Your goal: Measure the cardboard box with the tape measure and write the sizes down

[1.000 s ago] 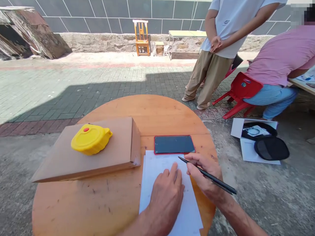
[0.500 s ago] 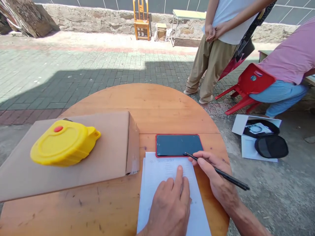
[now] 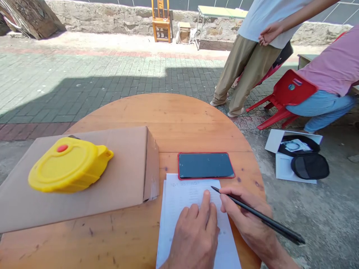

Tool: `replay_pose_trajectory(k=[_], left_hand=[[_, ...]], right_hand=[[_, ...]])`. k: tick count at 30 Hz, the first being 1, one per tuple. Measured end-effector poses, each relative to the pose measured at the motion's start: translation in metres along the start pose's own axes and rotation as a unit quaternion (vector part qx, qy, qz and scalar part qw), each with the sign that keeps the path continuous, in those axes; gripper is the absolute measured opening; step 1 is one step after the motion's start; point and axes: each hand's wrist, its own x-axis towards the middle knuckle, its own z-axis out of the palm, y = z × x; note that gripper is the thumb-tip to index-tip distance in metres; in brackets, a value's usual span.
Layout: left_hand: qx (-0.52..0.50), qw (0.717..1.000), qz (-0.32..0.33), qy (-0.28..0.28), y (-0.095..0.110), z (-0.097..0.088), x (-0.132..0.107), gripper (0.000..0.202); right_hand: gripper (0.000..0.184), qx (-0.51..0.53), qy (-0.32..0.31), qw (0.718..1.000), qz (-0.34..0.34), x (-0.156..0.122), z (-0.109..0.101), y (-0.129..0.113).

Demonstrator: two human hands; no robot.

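My left hand [image 3: 195, 233] lies flat on a white sheet of paper [image 3: 182, 198], fingers stretched out and holding it down on the round wooden table [image 3: 168, 119]. My right hand [image 3: 246, 216] grips a black pen [image 3: 260, 218], its tip just above the paper's upper right part. A phone in a red case [image 3: 206, 165] lies screen up just beyond the paper. To the left, a yellow tape measure [image 3: 68, 164] rests on a flat cardboard box [image 3: 129, 168].
A standing person in beige trousers [image 3: 246, 63] and a person in pink seated on a red plastic chair [image 3: 291, 93] are at the right. An open white box with a black case [image 3: 300, 157] lies on the ground. A wooden chair [image 3: 160, 20] stands by the far wall.
The view has tilted down and come closer to the table. My right hand has drawn the pen back from the phone's edge onto the paper. The standing person has shifted stance.
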Motion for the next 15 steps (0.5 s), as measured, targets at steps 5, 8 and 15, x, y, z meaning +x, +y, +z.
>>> replay_pose_trajectory(k=[5,8,15], left_hand=[[-0.02,0.998,-0.025,0.052,0.003,0.009,-0.002,0.032],[-0.026,0.999,-0.031,0.035,0.005,0.011,-0.003,0.035],[-0.049,0.999,-0.018,0.004,0.001,0.0,0.002,0.038]], right_hand=[[0.012,-0.029,-0.019,0.998,-0.044,0.004,0.009,-0.001],[0.011,-0.033,-0.036,0.999,-0.012,0.008,0.014,0.006],[0.012,-0.028,-0.035,0.999,-0.008,0.013,0.017,0.008]])
